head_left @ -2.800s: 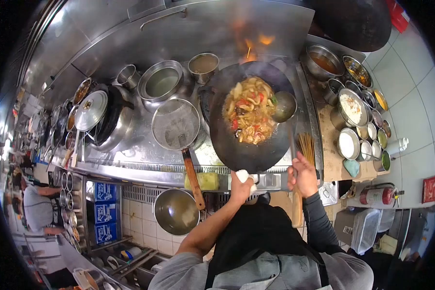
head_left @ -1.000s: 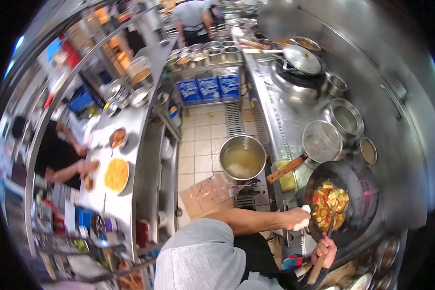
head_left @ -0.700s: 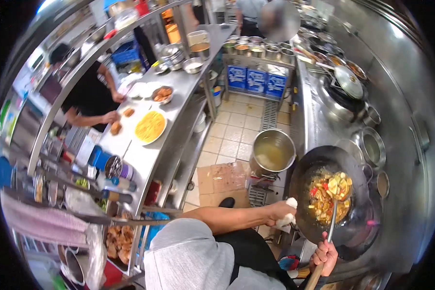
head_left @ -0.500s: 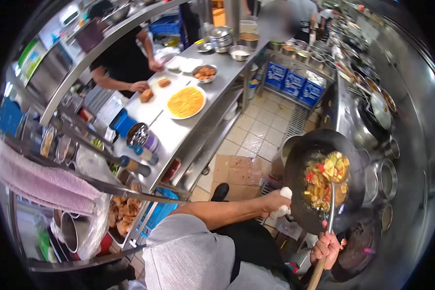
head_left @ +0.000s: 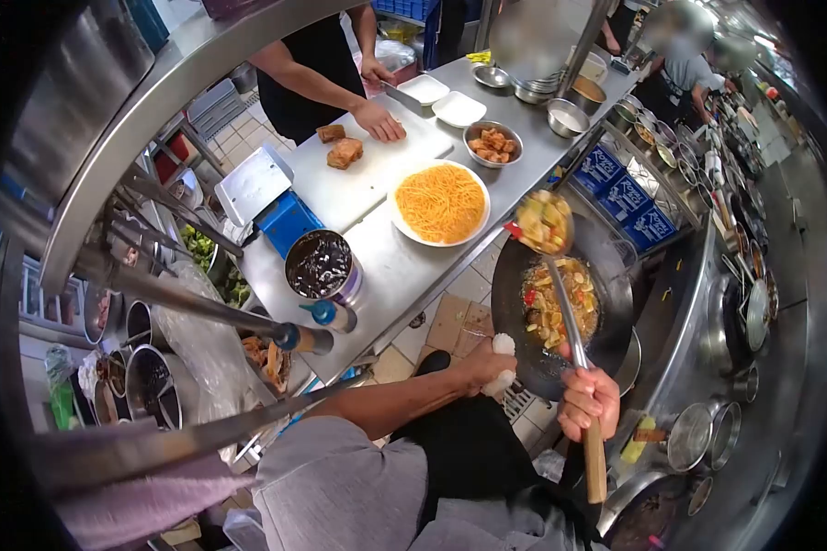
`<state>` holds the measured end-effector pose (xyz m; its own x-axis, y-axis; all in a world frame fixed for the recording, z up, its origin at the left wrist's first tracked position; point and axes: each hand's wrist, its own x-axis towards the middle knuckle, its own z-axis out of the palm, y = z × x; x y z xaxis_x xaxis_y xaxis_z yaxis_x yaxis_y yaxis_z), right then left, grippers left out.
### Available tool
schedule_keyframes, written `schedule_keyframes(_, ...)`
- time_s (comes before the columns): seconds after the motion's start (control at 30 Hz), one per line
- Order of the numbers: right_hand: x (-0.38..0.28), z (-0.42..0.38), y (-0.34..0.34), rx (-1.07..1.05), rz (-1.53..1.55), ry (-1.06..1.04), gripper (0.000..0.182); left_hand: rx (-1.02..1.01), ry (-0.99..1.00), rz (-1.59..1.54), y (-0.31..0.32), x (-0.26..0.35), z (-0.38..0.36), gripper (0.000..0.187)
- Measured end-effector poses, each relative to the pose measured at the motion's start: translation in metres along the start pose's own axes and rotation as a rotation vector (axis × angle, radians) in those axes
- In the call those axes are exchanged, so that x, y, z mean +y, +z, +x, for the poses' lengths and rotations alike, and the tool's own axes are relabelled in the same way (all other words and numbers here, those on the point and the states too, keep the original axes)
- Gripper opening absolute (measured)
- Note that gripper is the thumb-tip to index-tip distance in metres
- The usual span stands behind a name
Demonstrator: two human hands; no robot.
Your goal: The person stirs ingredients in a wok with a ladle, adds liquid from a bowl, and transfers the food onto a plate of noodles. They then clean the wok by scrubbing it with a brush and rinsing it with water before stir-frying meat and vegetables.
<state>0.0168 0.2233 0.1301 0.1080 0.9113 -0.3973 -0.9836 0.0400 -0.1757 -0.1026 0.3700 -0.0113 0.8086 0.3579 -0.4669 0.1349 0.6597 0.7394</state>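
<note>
My left hand [head_left: 483,365] is closed around a white cloth [head_left: 503,367] at the near left edge of a dark wok [head_left: 510,317]. Stir-fried food [head_left: 570,298] in yellow, red and brown pieces lies in the wok. My right hand [head_left: 588,402] grips the wooden handle of a metal ladle [head_left: 568,312]. The ladle's bowl, full of food pieces, is raised over the wok's far side. Close to it, on the steel counter, stands a white plate of orange noodles [head_left: 441,204].
A co-worker's hands [head_left: 377,119] are at a white cutting board [head_left: 340,191] with brown meat pieces. A bowl of orange chunks [head_left: 492,145], white dishes and a dark sauce tin [head_left: 323,266] stand on the counter. The stove side [head_left: 698,321] runs along the right.
The wok has moved left toward the counter, near the noodle plate. The ladle has been lifted with food in it. My view has shifted, and the co-worker's hand has moved off the meat.
</note>
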Motion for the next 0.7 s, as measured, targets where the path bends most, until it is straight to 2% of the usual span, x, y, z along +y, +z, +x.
schedule_keyframes(0.07, 0.000, 0.040, 0.019, 0.022, -0.036, 0.052, 0.037, 0.057, 0.004, -0.066, -0.014, 0.004, 0.011, 0.012)
schedule_keyframes(0.2, -0.002, 0.117, 0.027, 0.033, -0.090, 0.175, 0.033, -0.035, 0.088, -0.102, -0.040, -0.030, 0.050, 0.016)
schedule_keyframes(0.3, 0.003, 0.160, 0.032, 0.114, -0.256, 0.205, 0.031, -0.060, 0.096, -0.190, -0.045, -0.035, 0.063, 0.017)
schedule_keyframes(0.37, 0.013, 0.176, 0.040, 0.315, -0.660, 0.077, 0.030, -0.064, 0.083, -0.233, -0.045, -0.029, 0.062, 0.017)
schedule_keyframes(0.4, 0.015, 0.185, 0.025, 0.343, -0.776, 0.032, 0.031, -0.062, 0.107, -0.278, -0.038, 0.001, 0.042, 0.018)
schedule_keyframes(0.43, 0.017, 0.187, 0.026, 0.345, -0.778, 0.035, 0.031, -0.060, 0.129, -0.321, -0.035, 0.018, 0.032, 0.019)
schedule_keyframes(0.5, 0.021, 0.189, 0.030, 0.340, -1.093, -0.002, 0.029, -0.111, 0.095, -0.282, -0.048, 0.001, 0.048, 0.020)
schedule_keyframes(0.57, 0.022, 0.187, 0.037, 0.339, -1.134, 0.026, 0.027, -0.167, 0.054, -0.244, -0.052, -0.013, 0.058, 0.022)
schedule_keyframes(0.63, 0.025, 0.186, 0.040, 0.291, -1.446, -0.119, 0.035, -0.032, 0.051, -0.100, -0.051, -0.015, 0.062, 0.025)
schedule_keyframes(0.67, 0.027, 0.187, 0.035, 0.296, -1.444, -0.121, 0.035, -0.036, 0.048, -0.100, -0.051, -0.010, 0.061, 0.025)
schedule_keyframes(0.7, 0.029, 0.188, 0.026, 0.241, -1.692, -0.337, 0.042, -0.067, 0.055, -0.124, -0.050, -0.004, 0.057, 0.027)
